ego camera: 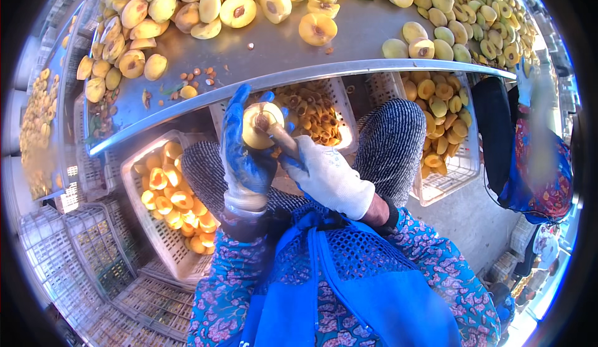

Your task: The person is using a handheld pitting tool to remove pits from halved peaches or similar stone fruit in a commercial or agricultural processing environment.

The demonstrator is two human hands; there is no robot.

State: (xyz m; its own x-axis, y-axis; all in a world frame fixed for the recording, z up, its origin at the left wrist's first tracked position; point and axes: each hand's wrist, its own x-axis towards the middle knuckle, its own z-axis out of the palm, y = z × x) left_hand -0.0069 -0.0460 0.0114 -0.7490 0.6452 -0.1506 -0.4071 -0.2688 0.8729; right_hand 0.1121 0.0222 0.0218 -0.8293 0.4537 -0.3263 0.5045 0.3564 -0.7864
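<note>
In my left hand (247, 155), gloved in white with a blue-coated palm, rests a halved yellow stone fruit (254, 134), probably a peach or apricot, its cut face and brown pit turned up. My right hand (327, 174), in a similar glove, grips the handle of a pitting tool (286, 142). The tool's end meets the pit in the middle of the fruit; its exact tip shape is hard to make out. Both hands are over my lap, just below the metal edge (299, 76) of the worktable.
Halved fruit (238, 10) is heaped on the metal table (275, 43). Below stand a left crate of orange halves (180, 202), a middle crate of scraps (315, 118) and a right crate of halves (439, 113). Stacked plastic crates (98, 249) stand left. Another person (537, 169) sits at right.
</note>
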